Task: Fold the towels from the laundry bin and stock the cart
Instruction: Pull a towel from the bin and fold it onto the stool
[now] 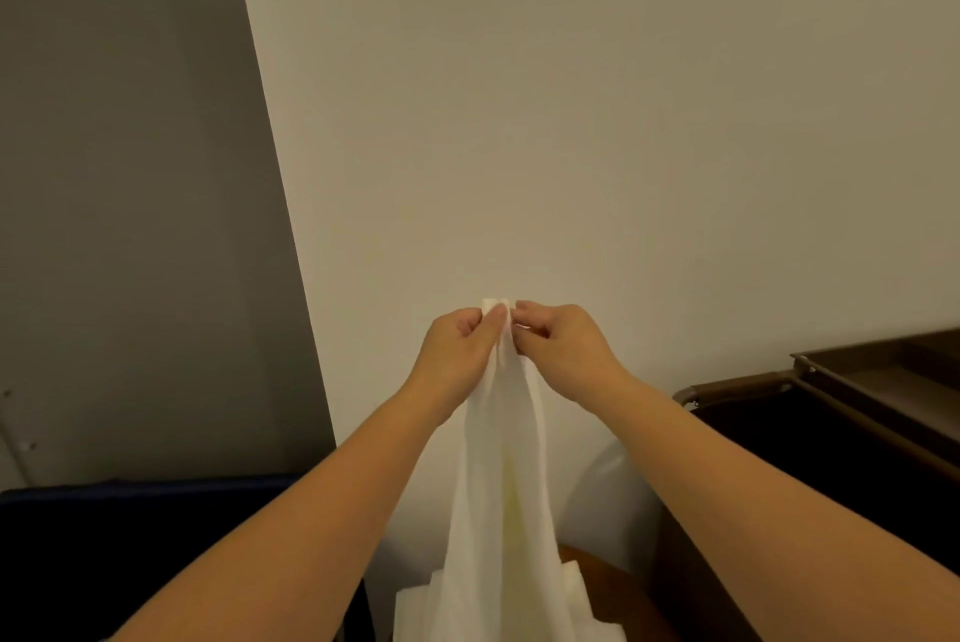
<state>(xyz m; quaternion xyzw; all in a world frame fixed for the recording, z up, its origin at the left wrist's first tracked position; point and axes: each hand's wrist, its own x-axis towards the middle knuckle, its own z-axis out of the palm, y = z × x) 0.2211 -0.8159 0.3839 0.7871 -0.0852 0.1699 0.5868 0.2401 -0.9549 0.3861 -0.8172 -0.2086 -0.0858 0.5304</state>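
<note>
Dim, warm yellowish light; its source cannot be told. Wall point(571, 121) evenly lit, falling off toward the upper corners. Grey panel point(130, 225) at left in shade. Bin point(130, 563) and cart point(737, 384) near black, detail lost. Towel point(498, 485) brightest, folds faintly shaded. Overall soft, compression smear, fine texture not resolved. Wide-angle: wall edge leans, margins stretched.

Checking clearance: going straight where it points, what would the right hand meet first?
Probably the left hand, almost touching it; the right hand pinches the towel between them. Depth is unclear.
</note>
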